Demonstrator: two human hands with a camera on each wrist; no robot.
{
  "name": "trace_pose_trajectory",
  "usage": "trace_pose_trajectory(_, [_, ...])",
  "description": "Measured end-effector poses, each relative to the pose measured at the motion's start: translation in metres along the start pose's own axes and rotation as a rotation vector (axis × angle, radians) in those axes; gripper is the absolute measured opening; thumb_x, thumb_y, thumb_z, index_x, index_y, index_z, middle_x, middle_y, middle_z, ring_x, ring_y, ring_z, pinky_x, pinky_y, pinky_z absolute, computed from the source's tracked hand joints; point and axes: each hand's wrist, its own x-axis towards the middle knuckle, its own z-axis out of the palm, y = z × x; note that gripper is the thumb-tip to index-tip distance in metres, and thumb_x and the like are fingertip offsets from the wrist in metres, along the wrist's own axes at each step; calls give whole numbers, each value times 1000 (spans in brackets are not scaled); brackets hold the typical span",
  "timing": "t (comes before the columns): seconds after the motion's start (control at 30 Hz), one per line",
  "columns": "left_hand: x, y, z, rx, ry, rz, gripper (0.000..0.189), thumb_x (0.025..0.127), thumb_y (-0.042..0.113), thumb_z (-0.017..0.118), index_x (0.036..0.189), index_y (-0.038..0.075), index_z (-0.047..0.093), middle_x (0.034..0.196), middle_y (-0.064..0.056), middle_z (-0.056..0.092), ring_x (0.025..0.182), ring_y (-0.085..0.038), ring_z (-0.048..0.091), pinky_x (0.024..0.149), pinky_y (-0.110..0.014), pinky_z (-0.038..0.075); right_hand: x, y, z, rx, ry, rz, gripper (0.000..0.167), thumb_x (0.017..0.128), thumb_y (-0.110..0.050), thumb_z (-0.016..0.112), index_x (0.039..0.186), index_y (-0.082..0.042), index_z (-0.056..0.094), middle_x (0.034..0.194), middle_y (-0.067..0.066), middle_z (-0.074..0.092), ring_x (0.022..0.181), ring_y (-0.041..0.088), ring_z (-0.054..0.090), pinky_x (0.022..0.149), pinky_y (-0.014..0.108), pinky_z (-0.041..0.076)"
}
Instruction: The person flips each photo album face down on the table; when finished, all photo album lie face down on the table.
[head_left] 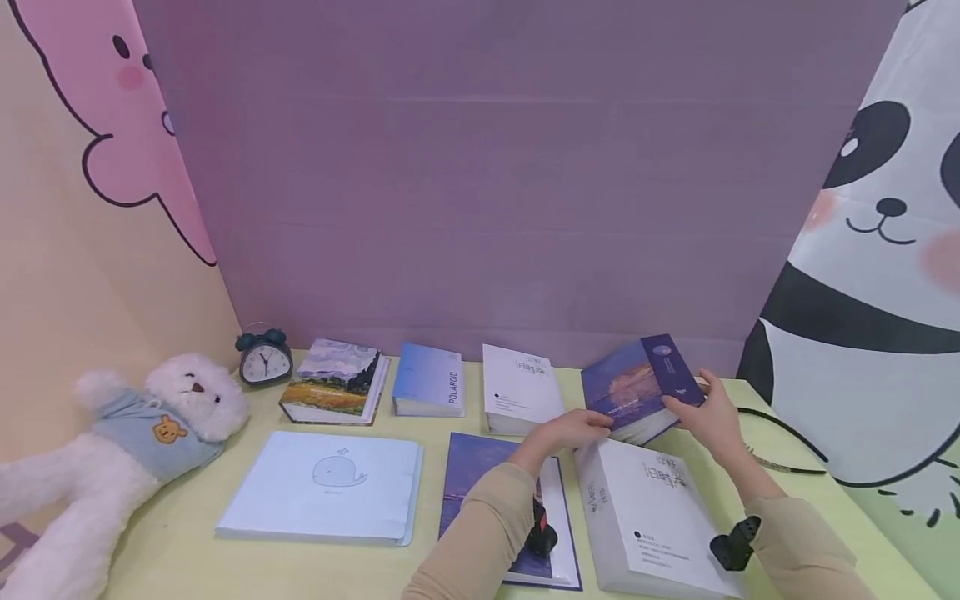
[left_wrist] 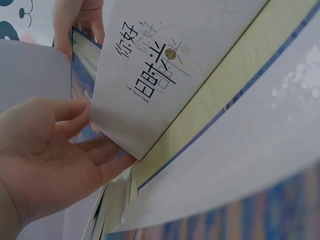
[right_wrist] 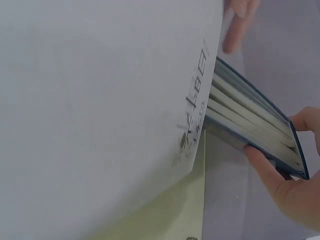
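Observation:
My right hand (head_left: pixel 712 421) grips the right end of a purple photo album (head_left: pixel 618 379) with a sunset-like cover picture, thumb on one cover and fingers on the other. The album is tilted, and its thick page edges (right_wrist: pixel 250 112) show in the right wrist view. At its lower left corner is my left hand (head_left: pixel 570 431), fingers loosely bent, fingertips right at the corner. In the left wrist view this hand (left_wrist: pixel 55 155) overlaps the corner of a thick white album (left_wrist: pixel 150 65), which hides some fingertips. That white album lies just in front of the purple one.
Another purple album (head_left: pixel 468 475) lies under my left forearm, beside a pale blue whale album (head_left: pixel 322 492). Along the back stand a smaller white album (head_left: pixel 521 387), a blue Polaroid album (head_left: pixel 427 379), a landscape-covered album (head_left: pixel 330 383) and an alarm clock (head_left: pixel 266 358). A plush toy (head_left: pixel 165 437) lies left.

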Motion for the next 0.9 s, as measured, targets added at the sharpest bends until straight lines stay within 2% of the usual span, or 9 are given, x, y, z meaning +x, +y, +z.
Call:
trace_pose_trajectory(0.1, [0, -1, -1, 23, 5, -31, 40, 99, 23, 47, 136, 9, 50, 138, -5, 51, 129, -19, 45, 101, -29, 43, 3, 4, -3, -36, -12, 17, 83, 93, -28, 57, 145, 11, 7, 137, 39, 32, 104, 43, 56, 70, 31, 58])
trace_pose_trajectory(0.17, [0, -1, -1, 39, 12, -40, 40, 99, 24, 47, 136, 9, 50, 137, -5, 52, 129, -19, 46, 101, -29, 43, 6, 7, -4, -67, -29, 19, 80, 93, -31, 55, 144, 13, 12, 137, 39, 33, 111, 47, 51, 80, 39, 56])
trace_pose_trajectory(0.27, [0, -1, -2, 50, 16, -43, 42, 99, 25, 47, 137, 9, 49, 139, -5, 50, 130, -18, 44, 103, -29, 41, 10, 10, -6, -124, -46, 24, 75, 94, -34, 53, 142, 15, 21, 136, 39, 34, 119, 50, 42, 94, 52, 46])
trace_pose_trajectory(0.37, [-1, -2, -1, 42, 2, -55, 44, 99, 27, 46, 139, 9, 47, 142, -5, 47, 133, -18, 41, 105, -28, 39, 12, 16, -8, -165, -59, 34, 74, 94, -36, 53, 139, 16, 26, 136, 40, 31, 123, 53, 34, 100, 60, 35])
trace_pose_trajectory(0.47, [-1, -4, 0, 31, -14, -67, 45, 99, 29, 45, 140, 9, 46, 145, -4, 44, 135, -18, 38, 106, -28, 38, 14, 24, -8, -175, -75, 53, 75, 93, -38, 54, 137, 17, 30, 137, 41, 30, 126, 54, 29, 102, 62, 31])
trace_pose_trajectory(0.67, [-2, -7, 0, 33, -36, -78, 46, 100, 32, 44, 141, 11, 44, 147, -2, 41, 137, -17, 36, 108, -29, 36, 16, 42, -8, -152, -135, 141, 85, 91, -51, 52, 140, 13, 28, 141, 37, 30, 129, 52, 29, 101, 62, 32])
trace_pose_trajectory(0.8, [-3, -9, 1, 24, -42, -80, 46, 100, 33, 43, 140, 11, 45, 147, -2, 41, 136, -18, 37, 107, -30, 37, 17, 49, -7, -166, -159, 122, 81, 93, -50, 49, 139, 14, 30, 140, 37, 32, 128, 53, 31, 102, 61, 32])
trace_pose_trajectory(0.9, [-3, -11, 0, 36, -20, -87, 45, 99, 32, 44, 140, 12, 46, 145, -2, 43, 135, -17, 38, 107, -30, 38, 18, 51, -5, -175, -165, 105, 75, 95, -45, 47, 138, 14, 31, 139, 37, 34, 126, 52, 33, 100, 60, 35])
